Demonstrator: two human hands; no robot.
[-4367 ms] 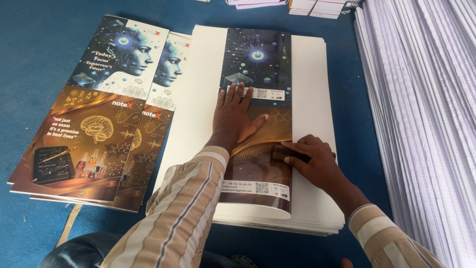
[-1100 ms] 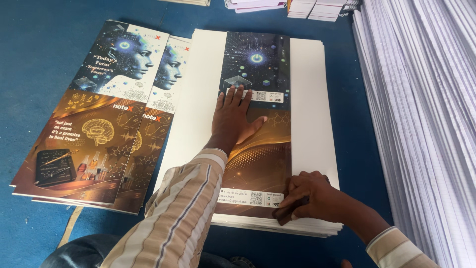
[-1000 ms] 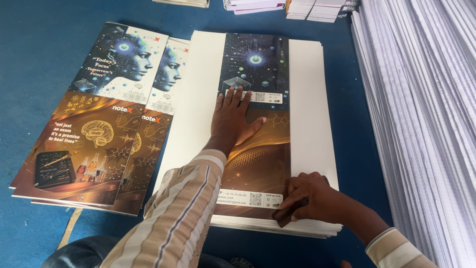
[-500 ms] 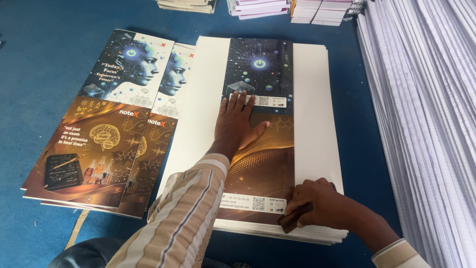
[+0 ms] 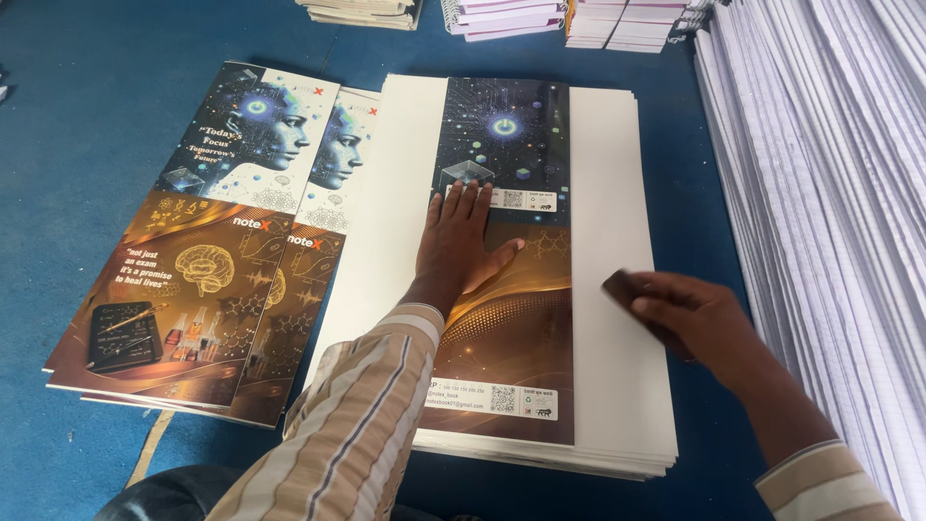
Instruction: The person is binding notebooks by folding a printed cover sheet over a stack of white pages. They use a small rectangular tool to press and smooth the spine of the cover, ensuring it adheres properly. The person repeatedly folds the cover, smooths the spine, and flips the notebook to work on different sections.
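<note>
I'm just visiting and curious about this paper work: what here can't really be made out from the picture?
Head view only:
- The small dark tool in the right hand is motion-blurred and mostly covered by the fingers; its kind is unclear.
- The left hand hides part of the printed cover strip.
- The white sheet stack shows only its top sheet.
- The paper pile at right and the notebook stacks on top are cut off by the frame.

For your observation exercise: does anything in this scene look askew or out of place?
Only slightly. The finished covers at left lie fanned and offset, edges unaligned. The folded printed cover under the left hand sits squarely on the white stack.
</note>
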